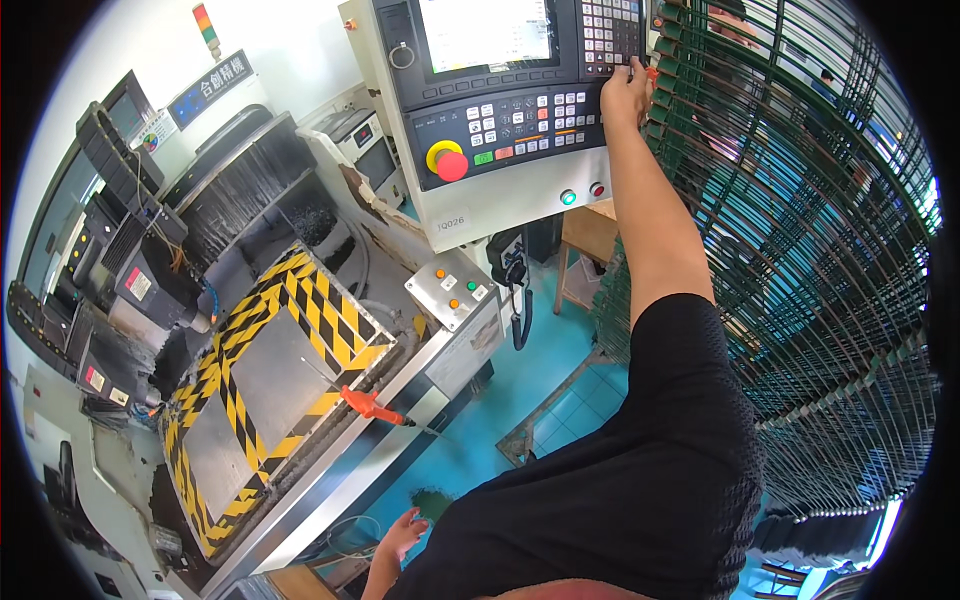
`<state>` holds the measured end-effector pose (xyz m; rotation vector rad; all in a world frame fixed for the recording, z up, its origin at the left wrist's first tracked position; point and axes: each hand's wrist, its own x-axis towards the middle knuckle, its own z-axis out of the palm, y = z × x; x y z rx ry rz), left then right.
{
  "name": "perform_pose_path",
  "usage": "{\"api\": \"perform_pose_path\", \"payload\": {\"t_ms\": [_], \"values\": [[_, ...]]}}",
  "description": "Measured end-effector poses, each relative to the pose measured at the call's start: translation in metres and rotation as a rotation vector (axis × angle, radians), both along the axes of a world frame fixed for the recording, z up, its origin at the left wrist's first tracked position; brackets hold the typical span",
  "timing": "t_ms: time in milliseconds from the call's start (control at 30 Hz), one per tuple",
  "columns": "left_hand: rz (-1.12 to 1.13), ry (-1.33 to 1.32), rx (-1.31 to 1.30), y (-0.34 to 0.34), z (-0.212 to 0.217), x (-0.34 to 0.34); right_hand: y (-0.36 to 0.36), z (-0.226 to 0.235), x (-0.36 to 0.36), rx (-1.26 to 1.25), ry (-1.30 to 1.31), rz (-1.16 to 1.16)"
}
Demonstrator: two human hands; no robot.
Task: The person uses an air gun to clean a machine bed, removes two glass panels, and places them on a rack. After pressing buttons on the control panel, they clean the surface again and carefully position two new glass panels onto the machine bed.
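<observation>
My right arm stretches up to the machine's control panel (520,120). There my right hand (625,98) is at the lower right of the keypad (610,35), fingertips against or just over its bottom keys. Its fingers look extended, and I see nothing held in them. Left of the keypad is a lit screen (488,32), with rows of small buttons below. A red mushroom-shaped stop button (452,166) with a yellow collar sits at the panel's lower left. Low in the view, my left hand (405,535) hangs beside my body, fingers loosely apart, holding nothing visible.
To the left, a milling machine's bed carries yellow-black striped tape (340,325). An orange air gun (370,404) lies at its front edge. A small button box (447,288) and a corded handset (515,270) are near the panel. Green wire racks (800,230) crowd the right side.
</observation>
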<state>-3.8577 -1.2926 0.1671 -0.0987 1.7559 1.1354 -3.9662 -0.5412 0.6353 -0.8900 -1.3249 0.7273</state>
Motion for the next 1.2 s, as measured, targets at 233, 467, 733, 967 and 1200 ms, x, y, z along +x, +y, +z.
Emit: {"api": "perform_pose_path", "payload": {"t_ms": [233,467,733,967,1200], "values": [[0.003,0.013,-0.025,0.004,0.004,-0.001,0.007,0.0,-0.003,0.016,0.058,0.015],[-0.012,0.016,-0.044,0.011,0.019,0.003,0.009,-0.001,-0.005,0.004,0.122,0.013],[0.008,-0.002,-0.045,0.006,0.012,0.003,0.01,-0.003,-0.004,0.036,0.074,0.045],[0.013,-0.002,-0.032,0.008,0.011,0.003,0.009,-0.003,-0.004,0.042,0.066,0.042],[0.004,0.011,-0.045,0.012,0.014,0.002,0.006,-0.011,-0.008,0.122,0.004,-0.063]]}}
